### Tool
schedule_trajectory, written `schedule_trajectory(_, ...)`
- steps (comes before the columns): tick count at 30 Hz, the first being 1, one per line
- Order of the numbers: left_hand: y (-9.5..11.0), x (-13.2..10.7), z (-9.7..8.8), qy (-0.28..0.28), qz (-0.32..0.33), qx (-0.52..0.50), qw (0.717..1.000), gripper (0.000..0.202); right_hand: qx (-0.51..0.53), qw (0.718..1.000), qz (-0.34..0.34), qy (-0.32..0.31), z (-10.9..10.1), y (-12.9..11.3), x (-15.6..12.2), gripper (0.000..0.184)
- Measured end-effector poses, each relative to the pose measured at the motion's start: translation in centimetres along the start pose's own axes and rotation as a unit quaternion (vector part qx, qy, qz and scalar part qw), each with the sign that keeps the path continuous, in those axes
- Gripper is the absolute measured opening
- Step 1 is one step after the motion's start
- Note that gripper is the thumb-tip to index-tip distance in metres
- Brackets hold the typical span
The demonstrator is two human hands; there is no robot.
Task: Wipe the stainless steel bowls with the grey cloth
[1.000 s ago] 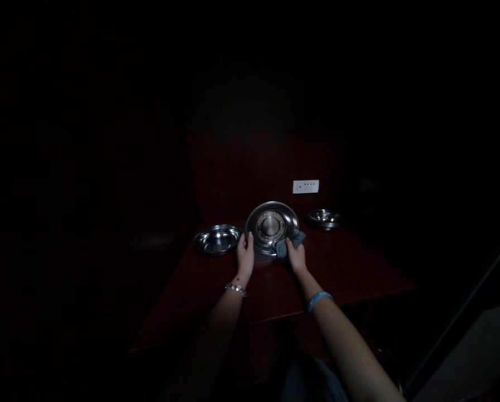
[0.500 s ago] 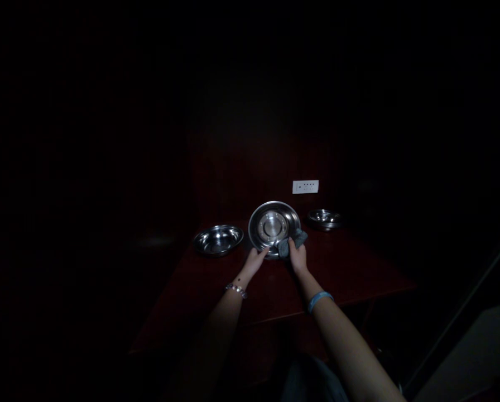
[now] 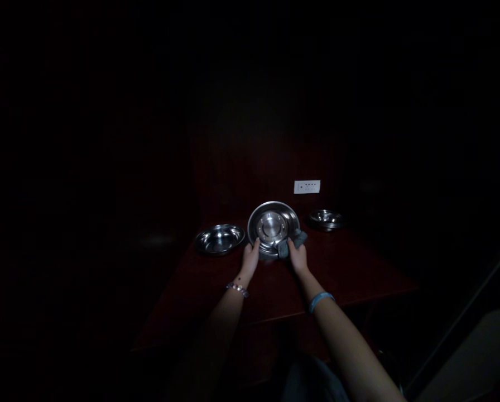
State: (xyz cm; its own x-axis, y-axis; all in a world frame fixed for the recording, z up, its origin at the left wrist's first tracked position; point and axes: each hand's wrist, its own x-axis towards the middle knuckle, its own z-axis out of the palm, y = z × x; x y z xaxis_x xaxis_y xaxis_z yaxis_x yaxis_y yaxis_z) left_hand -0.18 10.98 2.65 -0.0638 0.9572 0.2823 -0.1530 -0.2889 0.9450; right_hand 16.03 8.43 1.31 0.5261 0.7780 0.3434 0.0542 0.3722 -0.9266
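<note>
A round, shiny steel bowl [image 3: 270,225] is tilted up over the table, its inside facing me. My left hand [image 3: 250,260] grips its lower left rim, thumb on the inner side and fingers hidden behind. At the lower right rim, my right hand [image 3: 297,257] is closed on a grey cloth [image 3: 283,249], which is pressed against the bowl. A second steel bowl [image 3: 220,240] rests on the table to the left of my left hand. Farther right, toward the wall, sits what looks like a small stack of steel bowls [image 3: 326,219].
The dark red table [image 3: 270,298] reaches back to a dark red wall. A white socket panel [image 3: 307,187] is on that wall, behind the bowls. Most of the surroundings are too dark to make out.
My left hand has shifted its hold, its thumb moving up and left along the bowl's rim. The bowl seems slightly turned. My right hand and the cloth have barely moved.
</note>
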Motion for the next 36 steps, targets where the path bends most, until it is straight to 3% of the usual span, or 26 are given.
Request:
schedule_trajectory(5,1.6,-0.7,0.0,0.057,0.061,-0.022,0.996,0.043,0.009,1.0,-0.003,-0.013,0.2,-0.3,-0.1,0.039)
schedule_trajectory(10,2.5,-1.1,-0.1,0.092,0.061,-0.036,0.993,0.047,0.015,0.999,-0.01,-0.035,0.2,-0.1,-0.1,0.039)
schedule_trajectory(18,2.2,-1.2,0.4,0.01,0.026,-0.049,0.998,0.047,0.022,1.0,-0.004,0.006,0.0,0.5,0.3,0.042)
schedule_trajectory(25,-0.2,-1.1,1.0,-0.084,0.043,-0.014,0.995,0.051,0.035,0.999,0.001,0.031,-0.2,0.4,0.4,0.05)
schedule_trajectory(29,-0.8,-0.7,0.9,-0.068,0.03,-0.011,0.997,0.044,0.028,0.999,-0.002,0.025,-0.1,0.4,0.3,0.047)
schedule_trajectory(36,-0.1,-0.4,0.6,-0.032,0.032,-0.001,0.999,0.029,0.015,1.0,-0.004,0.015,-0.1,0.7,0.4,0.043)
